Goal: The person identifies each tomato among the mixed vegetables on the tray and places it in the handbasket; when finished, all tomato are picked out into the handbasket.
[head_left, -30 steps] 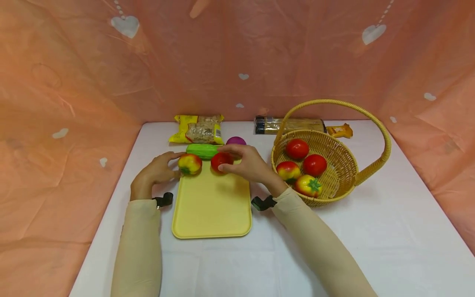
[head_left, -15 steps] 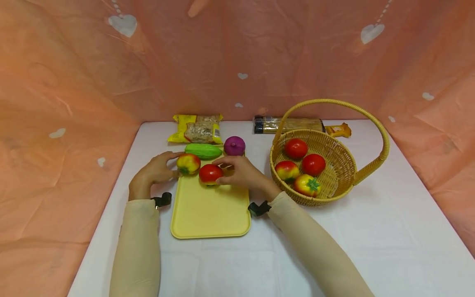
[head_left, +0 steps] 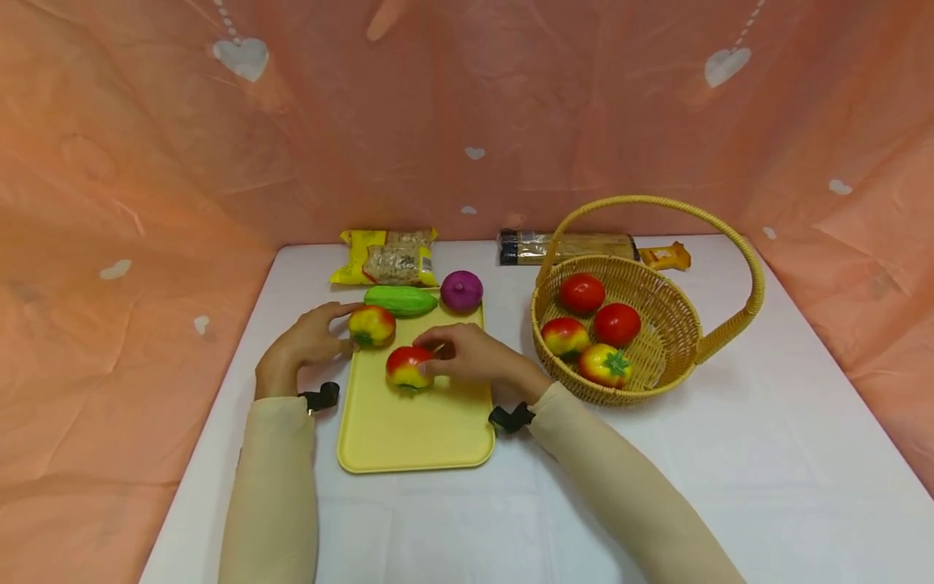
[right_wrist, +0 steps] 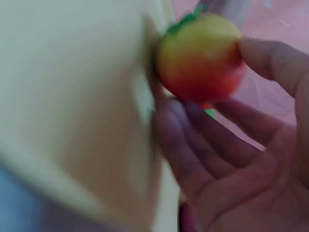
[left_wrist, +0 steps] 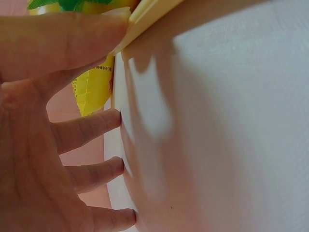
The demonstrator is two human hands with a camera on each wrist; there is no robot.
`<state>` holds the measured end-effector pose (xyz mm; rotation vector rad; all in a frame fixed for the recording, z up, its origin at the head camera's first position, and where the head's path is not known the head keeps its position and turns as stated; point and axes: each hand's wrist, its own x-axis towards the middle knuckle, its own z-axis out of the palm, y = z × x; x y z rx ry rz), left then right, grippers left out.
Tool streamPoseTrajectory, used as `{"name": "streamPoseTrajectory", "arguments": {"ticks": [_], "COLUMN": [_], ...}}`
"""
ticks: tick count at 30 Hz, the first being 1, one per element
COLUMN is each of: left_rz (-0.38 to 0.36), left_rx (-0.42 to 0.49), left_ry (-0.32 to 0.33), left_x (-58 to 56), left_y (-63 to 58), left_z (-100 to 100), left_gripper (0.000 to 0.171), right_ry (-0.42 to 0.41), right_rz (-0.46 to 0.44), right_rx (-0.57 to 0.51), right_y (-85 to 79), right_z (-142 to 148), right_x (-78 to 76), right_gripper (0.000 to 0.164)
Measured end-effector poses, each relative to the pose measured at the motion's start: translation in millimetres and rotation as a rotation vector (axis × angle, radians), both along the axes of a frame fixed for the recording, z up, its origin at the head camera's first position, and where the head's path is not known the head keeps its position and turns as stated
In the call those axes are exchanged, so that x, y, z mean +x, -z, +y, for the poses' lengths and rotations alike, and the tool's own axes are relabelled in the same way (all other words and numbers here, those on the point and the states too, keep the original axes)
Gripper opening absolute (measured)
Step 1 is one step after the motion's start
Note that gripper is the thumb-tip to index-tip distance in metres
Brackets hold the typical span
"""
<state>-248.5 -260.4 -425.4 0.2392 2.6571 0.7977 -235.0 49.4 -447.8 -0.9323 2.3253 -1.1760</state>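
Observation:
In the head view a yellow tray (head_left: pixel 416 434) lies on the white table. My right hand (head_left: pixel 477 354) holds a red-and-yellow tomato (head_left: pixel 409 367) between thumb and fingers, low over the tray's middle; its green stem end faces the near side. The right wrist view has that tomato (right_wrist: pixel 200 60) with the thumb on one side and fingers on the other. My left hand (head_left: pixel 310 337) is at the tray's left edge, beside a second tomato (head_left: pixel 372 325). In the left wrist view its fingers are spread and the thumb touches the tray rim (left_wrist: pixel 145 19); the index finger is mostly hidden.
A green gourd-like vegetable (head_left: pixel 400 301) and a purple onion (head_left: pixel 461 291) lie at the tray's far end. Behind are a yellow food bag (head_left: pixel 387 256), a noodle-like packet (head_left: pixel 569 247) and an orange packet (head_left: pixel 667 256). Right stands a handled wicker basket (head_left: pixel 660 324) with several tomatoes.
My right hand has drawn the tomato from the tray's far end toward its middle and turned it, so its yellow, stemmed end now shows. The onion has come into full view. My left hand stays put.

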Motion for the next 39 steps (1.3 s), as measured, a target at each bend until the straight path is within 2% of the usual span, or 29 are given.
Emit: {"name": "streamPoseTrajectory", "arguments": {"ticks": [4,7,12,15,18,22,27,30,35,39], "left_rz": [0.0,-0.007,0.001,-0.009,-0.013,0.01,0.022,0.019,0.01,0.0], "left_rx": [0.002,0.0,-0.006,0.001,0.004,0.004,0.003,0.001,-0.002,-0.006], "left_ry": [0.004,-0.001,0.003,0.0,-0.003,0.004,0.009,0.005,-0.002,-0.007], "left_x": [0.4,0.9,2.1,3.2,3.6,2.4,0.6,0.1,-1.3,-1.4], "left_y": [0.2,-1.2,-2.7,-2.4,-1.8,-1.8,-2.1,-1.9,-0.6,-0.6], "left_z": [1.0,0.8,-1.0,-1.4,-1.2,-0.5,-0.9,-1.3,-1.4,-1.3], "left_gripper": [0.078,0.079,0.079,0.079,0.079,0.078,0.078,0.078,0.078,0.078], "right_ry": [-0.024,0.014,0.141,0.189,0.157,0.042,-0.047,-0.031,0.072,0.095], "right_rz": [-0.187,-0.234,-0.114,-0.029,0.015,0.034,0.067,0.07,0.079,0.114], "right_rx": [0.024,0.051,0.113,0.105,0.028,-0.048,0.02,0.035,0.016,0.019], "right_y": [-2.9,-6.7,-10.3,-9.5,-7.9,-6.6,-4.7,-3.8,-2.7,-3.1], "right_z": [16.9,23.9,22.9,20.0,17.9,17.8,22.5,24.8,25.7,26.4], "right_x": [11.0,17.6,23.3,24.9,25.3,25.4,27.6,28.5,27.0,25.3], "right_gripper": [0.036,0.031,0.036,0.033,0.035,0.049,0.063,0.062,0.059,0.061]}}
